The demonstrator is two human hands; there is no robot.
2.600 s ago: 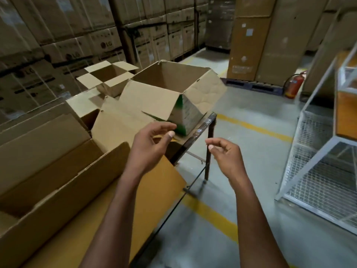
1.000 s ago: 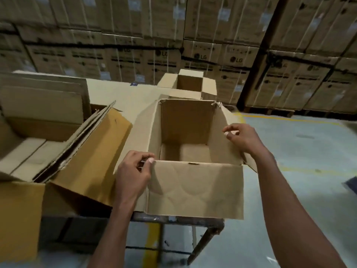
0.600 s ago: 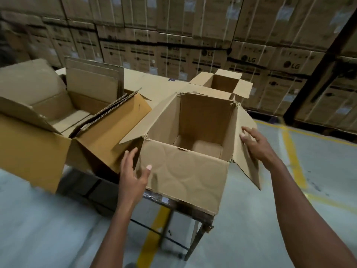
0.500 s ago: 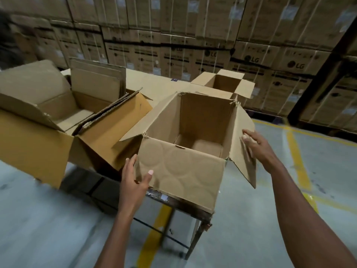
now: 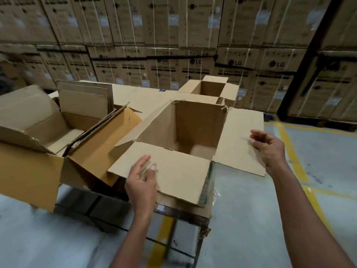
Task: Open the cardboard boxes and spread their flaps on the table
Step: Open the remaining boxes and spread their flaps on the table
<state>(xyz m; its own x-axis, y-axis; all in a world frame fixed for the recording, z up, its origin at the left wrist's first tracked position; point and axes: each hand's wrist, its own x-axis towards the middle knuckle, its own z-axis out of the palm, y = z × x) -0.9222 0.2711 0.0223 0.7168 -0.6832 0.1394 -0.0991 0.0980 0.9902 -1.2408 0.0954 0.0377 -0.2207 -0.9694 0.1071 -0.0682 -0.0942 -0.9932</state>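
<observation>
Middle cardboard box sits open at the bench corner, straight ahead of both hands; left grip released, fingers loose over the near flap, contact unclear through blur. Right grip also released, fingers loosely curled just above the right flap, which lies spread out flat; larger open box left of the left grip, small open box beyond.
</observation>
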